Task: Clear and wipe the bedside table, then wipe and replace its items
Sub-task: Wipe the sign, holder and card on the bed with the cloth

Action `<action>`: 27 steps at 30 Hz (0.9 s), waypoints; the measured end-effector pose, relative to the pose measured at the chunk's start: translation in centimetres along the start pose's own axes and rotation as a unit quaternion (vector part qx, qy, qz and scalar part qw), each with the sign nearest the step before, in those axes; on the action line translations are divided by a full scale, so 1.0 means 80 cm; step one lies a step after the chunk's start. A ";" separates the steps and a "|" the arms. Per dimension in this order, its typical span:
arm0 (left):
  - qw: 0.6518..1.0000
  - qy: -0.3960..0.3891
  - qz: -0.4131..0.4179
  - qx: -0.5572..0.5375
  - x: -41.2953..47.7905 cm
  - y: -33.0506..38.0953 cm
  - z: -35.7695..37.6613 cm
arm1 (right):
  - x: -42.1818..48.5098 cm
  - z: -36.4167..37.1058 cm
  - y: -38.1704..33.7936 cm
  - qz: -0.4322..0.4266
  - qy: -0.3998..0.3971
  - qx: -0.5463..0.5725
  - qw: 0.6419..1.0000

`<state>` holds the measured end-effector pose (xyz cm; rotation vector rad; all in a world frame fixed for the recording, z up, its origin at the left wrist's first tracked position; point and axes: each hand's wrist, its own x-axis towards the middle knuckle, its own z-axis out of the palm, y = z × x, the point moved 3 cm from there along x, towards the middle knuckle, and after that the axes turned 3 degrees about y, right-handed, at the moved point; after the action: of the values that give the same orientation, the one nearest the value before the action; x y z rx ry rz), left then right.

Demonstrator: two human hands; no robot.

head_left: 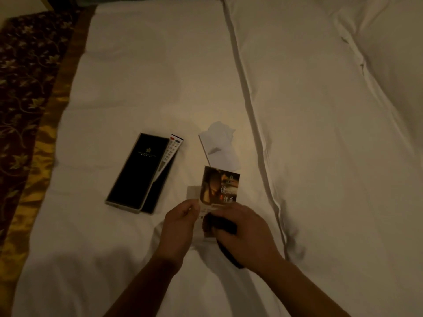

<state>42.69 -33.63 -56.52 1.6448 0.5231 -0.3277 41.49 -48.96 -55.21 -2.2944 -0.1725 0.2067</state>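
Observation:
Over the white bed I hold up a printed card (219, 186) with a brown picture and white characters. My left hand (180, 223) pinches its lower left edge, along with a paler card (193, 192) behind it. My right hand (242, 229) grips a dark cloth (220, 225) and presses it against the card's lower part. On the sheet to the left lies a black tray (139, 172) with a pale rim. A white remote control (170, 152) rests on the tray's right side. A white tissue box (219, 147) with a tissue sticking up lies just beyond the card.
The white bed sheet (148, 76) spreads all around. A folded duvet edge (258, 124) runs diagonally on the right, with pillows (389, 42) at the far right. A dark patterned bed runner with a gold border (25, 106) lies along the left.

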 end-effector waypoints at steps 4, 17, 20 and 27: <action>0.999 0.025 0.006 -0.022 0.001 -0.002 -0.002 | 0.001 0.013 -0.017 -0.061 -0.160 0.004 0.985; 1.000 0.016 0.013 -0.024 0.005 -0.007 -0.001 | -0.012 -0.022 -0.004 0.199 -0.056 0.389 0.898; 0.994 -0.095 -0.042 0.023 -0.002 -0.012 0.000 | -0.009 -0.017 -0.015 0.166 -0.107 0.355 0.914; 0.952 -0.247 -0.148 -0.100 -0.016 -0.010 0.008 | 0.011 -0.036 -0.022 0.115 0.119 0.324 0.932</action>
<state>41.24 -34.41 -56.70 1.2245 0.4012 -0.8556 42.86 -49.72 -52.07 -1.6533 0.2592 0.0823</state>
